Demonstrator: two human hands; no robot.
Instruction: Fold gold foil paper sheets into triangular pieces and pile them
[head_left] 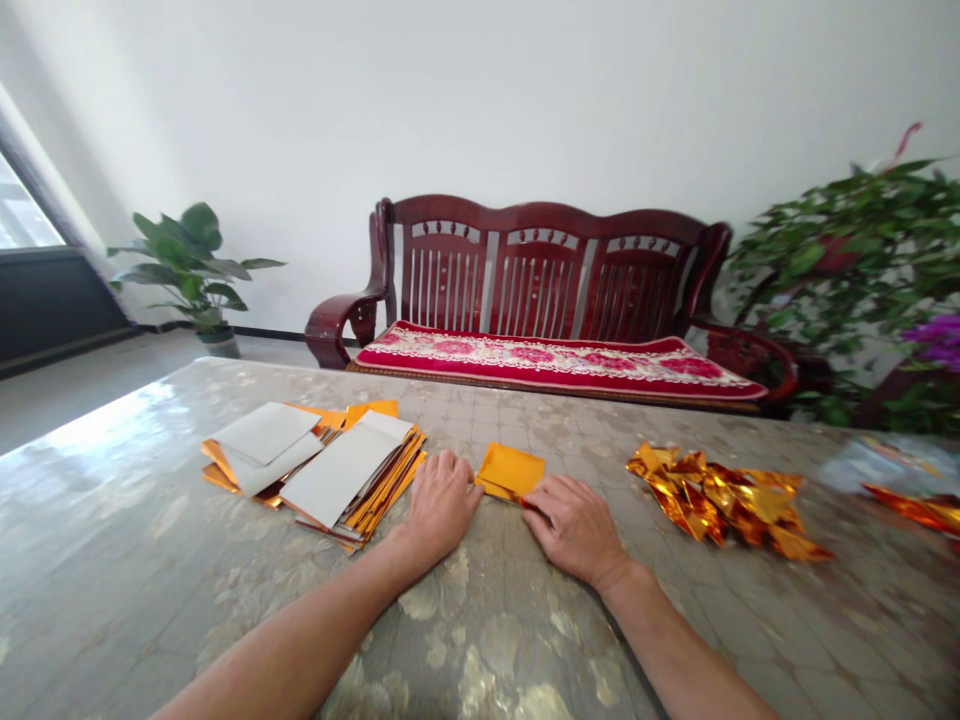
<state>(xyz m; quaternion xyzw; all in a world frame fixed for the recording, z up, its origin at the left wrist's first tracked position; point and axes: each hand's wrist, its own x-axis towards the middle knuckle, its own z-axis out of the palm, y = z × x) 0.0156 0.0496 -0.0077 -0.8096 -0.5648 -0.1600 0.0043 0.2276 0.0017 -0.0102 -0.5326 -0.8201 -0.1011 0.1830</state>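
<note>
A table (112, 570) with a glossy, grey, flower-patterned top. On it, from left to right: overlapping stacks of grey and orange paper (341, 475), a small orange sheet (513, 466), crumpled-looking gold foil shapes (720, 500), a blurred clear plastic bag (885, 465).

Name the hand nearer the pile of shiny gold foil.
Right. The right hand is left of the pile of shiny gold foil, a gap apart; the left hand is farther left, across the orange paper, beside the paper stack.
</note>
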